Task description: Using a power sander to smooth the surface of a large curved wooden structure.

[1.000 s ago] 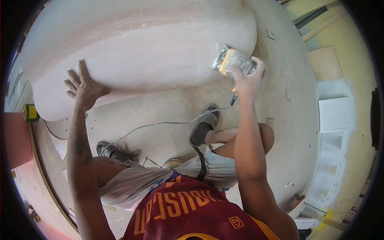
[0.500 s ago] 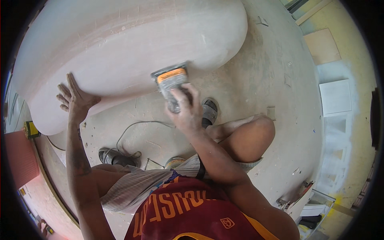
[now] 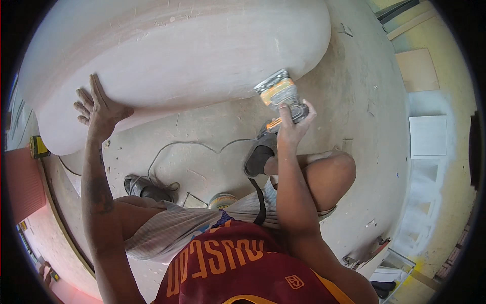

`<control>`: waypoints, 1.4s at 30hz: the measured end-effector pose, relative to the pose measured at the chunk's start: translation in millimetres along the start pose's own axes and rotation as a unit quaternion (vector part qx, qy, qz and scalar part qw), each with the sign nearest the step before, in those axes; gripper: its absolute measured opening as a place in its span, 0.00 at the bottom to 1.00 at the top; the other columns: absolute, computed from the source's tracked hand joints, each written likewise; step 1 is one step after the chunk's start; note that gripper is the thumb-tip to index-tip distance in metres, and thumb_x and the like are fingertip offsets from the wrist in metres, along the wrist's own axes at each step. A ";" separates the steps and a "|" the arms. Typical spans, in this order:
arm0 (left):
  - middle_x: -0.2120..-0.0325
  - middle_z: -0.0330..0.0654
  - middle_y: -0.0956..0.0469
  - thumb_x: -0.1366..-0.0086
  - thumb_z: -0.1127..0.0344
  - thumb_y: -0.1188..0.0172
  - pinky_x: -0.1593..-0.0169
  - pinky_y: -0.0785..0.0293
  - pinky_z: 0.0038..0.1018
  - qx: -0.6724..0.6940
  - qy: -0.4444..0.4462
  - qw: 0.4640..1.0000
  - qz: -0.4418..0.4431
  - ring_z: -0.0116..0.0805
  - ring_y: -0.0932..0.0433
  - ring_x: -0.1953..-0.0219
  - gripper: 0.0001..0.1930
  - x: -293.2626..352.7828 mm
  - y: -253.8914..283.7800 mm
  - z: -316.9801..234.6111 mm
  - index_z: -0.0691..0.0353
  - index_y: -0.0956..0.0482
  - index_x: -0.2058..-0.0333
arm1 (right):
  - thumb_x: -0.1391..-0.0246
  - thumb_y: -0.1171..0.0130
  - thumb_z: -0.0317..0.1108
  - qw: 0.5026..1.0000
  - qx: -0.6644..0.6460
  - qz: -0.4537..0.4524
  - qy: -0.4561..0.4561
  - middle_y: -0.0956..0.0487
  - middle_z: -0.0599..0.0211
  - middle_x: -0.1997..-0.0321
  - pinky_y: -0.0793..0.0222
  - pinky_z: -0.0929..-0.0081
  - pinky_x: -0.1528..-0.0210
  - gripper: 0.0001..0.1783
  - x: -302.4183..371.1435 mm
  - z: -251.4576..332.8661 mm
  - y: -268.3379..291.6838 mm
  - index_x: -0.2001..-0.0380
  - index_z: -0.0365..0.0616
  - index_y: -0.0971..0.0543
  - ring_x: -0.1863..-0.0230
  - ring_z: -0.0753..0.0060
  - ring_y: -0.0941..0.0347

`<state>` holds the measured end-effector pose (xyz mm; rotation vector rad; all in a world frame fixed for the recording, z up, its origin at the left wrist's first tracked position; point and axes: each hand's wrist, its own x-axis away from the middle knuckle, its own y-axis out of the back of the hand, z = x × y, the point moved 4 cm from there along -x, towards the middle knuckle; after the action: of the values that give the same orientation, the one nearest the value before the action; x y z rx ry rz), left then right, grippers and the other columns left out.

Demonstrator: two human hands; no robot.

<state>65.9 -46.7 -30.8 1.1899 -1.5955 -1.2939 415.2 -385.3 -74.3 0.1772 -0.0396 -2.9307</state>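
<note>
A large, smooth, whitish-pink rounded form (image 3: 192, 66) lies across the upper part of the head view. My left hand (image 3: 102, 114) rests on its near left side, fingers spread. In my right hand (image 3: 294, 127) is a dusty orange-and-grey electric sander (image 3: 280, 95), gripped by its body. The sander's flat pad meets the form's near edge toward the right end; whether it presses there I cannot tell. From its rear a grey cord (image 3: 195, 142) runs left across the floor.
My sandalled feet, the right (image 3: 259, 154) and left (image 3: 147, 188), stand on the dusty floor (image 3: 223, 121). A round can (image 3: 223, 200) sits between my legs. White panels (image 3: 428, 137) lie at the right, and a yellow-and-black object (image 3: 38, 147) is beside the form's left end.
My right hand has carried the sander rightward along the form's near edge and turned it, drawing the cord out. My left hand stays on the form.
</note>
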 end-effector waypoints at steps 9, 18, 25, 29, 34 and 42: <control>0.27 0.67 0.75 0.54 0.48 0.19 0.35 0.66 0.77 -0.002 -0.008 1.000 -0.015 0.82 0.74 0.28 0.71 0.4 1.0 5.8 0.36 0.70 0.25 | 0.58 0.25 0.26 0.935 0.198 0.148 0.256 0.36 0.49 0.43 0.34 0.55 0.40 0.43 80.6 2.1 -39.9 0.40 0.42 0.38 0.42 0.53 0.36; 0.27 0.67 0.76 0.55 0.46 0.19 0.35 0.66 0.77 -0.003 -0.010 1.000 -0.014 0.81 0.75 0.28 0.71 -1.2 -0.2 6.3 0.36 0.70 0.25 | 0.50 0.30 0.30 0.998 0.033 0.047 -0.003 0.34 0.47 0.43 0.30 0.60 0.43 0.39 9.3 -20.0 0.7 0.39 0.38 0.40 0.45 0.55 0.31; 0.27 0.69 0.76 0.57 0.46 0.18 0.34 0.68 0.77 0.001 -0.001 1.000 -0.002 0.80 0.76 0.28 0.72 0.3 3.2 3.9 0.38 0.69 0.25 | 0.47 0.33 0.28 0.996 -0.044 0.038 -0.065 0.32 0.51 0.45 0.29 0.67 0.46 0.38 -13.5 -4.1 9.6 0.38 0.37 0.43 0.48 0.64 0.30; 0.27 0.69 0.75 0.56 0.46 0.19 0.34 0.68 0.77 -0.001 0.005 1.000 -0.001 0.80 0.76 0.28 0.72 -0.8 4.2 1.2 0.38 0.70 0.25 | 0.48 0.33 0.27 0.989 -0.017 0.148 -0.014 0.33 0.49 0.44 0.31 0.64 0.41 0.39 29.0 1.0 -5.8 0.38 0.35 0.43 0.42 0.61 0.33; 0.27 0.69 0.74 0.55 0.45 0.20 0.36 0.65 0.79 -0.005 0.001 1.000 -0.012 0.81 0.75 0.28 0.71 -3.0 -0.9 10.1 0.37 0.70 0.25 | 0.54 0.28 0.23 0.923 0.229 0.209 0.230 0.41 0.46 0.38 0.30 0.59 0.41 0.47 79.3 16.0 -38.8 0.35 0.41 0.46 0.38 0.53 0.37; 0.26 0.66 0.74 0.56 0.45 0.20 0.34 0.67 0.77 0.009 -0.015 1.000 -0.010 0.80 0.75 0.28 0.71 -1.1 0.4 7.3 0.35 0.70 0.25 | 0.58 0.25 0.21 0.943 0.108 0.245 0.197 0.48 0.45 0.36 0.29 0.52 0.40 0.50 120.7 -26.5 -61.9 0.36 0.51 0.45 0.37 0.44 0.39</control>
<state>59.3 -43.6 -31.9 1.2058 -1.6228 -1.3196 288.7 -349.9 -117.1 0.6787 -0.2980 -2.3425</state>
